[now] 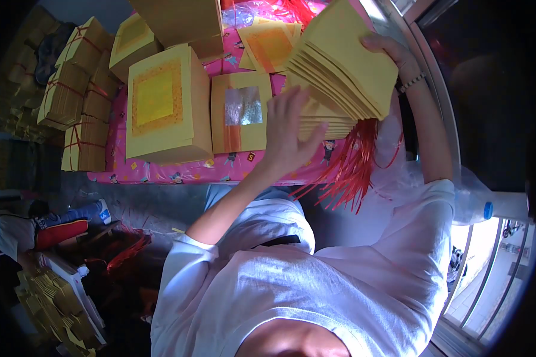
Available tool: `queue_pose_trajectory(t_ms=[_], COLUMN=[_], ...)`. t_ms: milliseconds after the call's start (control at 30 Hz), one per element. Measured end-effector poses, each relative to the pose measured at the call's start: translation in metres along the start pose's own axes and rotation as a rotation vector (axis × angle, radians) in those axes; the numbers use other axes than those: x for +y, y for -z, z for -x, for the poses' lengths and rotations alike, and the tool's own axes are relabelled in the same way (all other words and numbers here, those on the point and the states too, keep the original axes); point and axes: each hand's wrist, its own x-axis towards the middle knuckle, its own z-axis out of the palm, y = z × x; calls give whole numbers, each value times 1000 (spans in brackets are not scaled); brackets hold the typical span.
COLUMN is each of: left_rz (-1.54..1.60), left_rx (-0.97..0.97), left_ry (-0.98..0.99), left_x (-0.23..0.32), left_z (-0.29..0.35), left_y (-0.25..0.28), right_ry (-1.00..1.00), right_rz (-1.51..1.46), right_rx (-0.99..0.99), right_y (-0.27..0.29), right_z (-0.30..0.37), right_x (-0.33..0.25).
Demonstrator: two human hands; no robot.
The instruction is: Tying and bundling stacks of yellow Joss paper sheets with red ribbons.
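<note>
My right hand (393, 52) grips the upper right edge of a fanned stack of yellow joss paper (345, 53), tilted over the table, its thumb on the top sheet. My left hand (284, 132) is raised by the lower left of that stack, fingers apart and slightly blurred, with nothing seen in it. Below the held stack lie more yellow sheets (324, 128), partly hidden. Left of my left hand is a joss paper sheet with a silver foil square (243, 107). A thick block of sheets with a gold square (161, 101) stands beside it.
The table has a pink patterned cover (161, 172). Red plastic strings (357, 169) hang over its front edge. Tied paper bundles (83, 146) are piled at left. A person (18, 235) sits at lower left near more paper (59, 306). A barred window (488, 273) is at right.
</note>
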Motion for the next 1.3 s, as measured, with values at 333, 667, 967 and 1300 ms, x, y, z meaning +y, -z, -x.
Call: queue_pose_trajectory(t_ms=[333, 667, 967, 1300], left_rz=[-531, -642, -707, -663], left_rx=[-310, -267, -258, -271], left_ry=[-153, -116, -106, -72], left_x=[-10, -27, -33, -33], left_z=[43, 71, 78, 80], left_y=[-37, -56, -61, -57], right_ry=[-237, -518, -561, -509], right_rz=[-36, 329, 474, 751], right_rx=[-127, -209, -253, -249], right_y=[14, -1, 2, -15], right_z=[-38, -76, -86, -85], right_x=[23, 55, 68, 62])
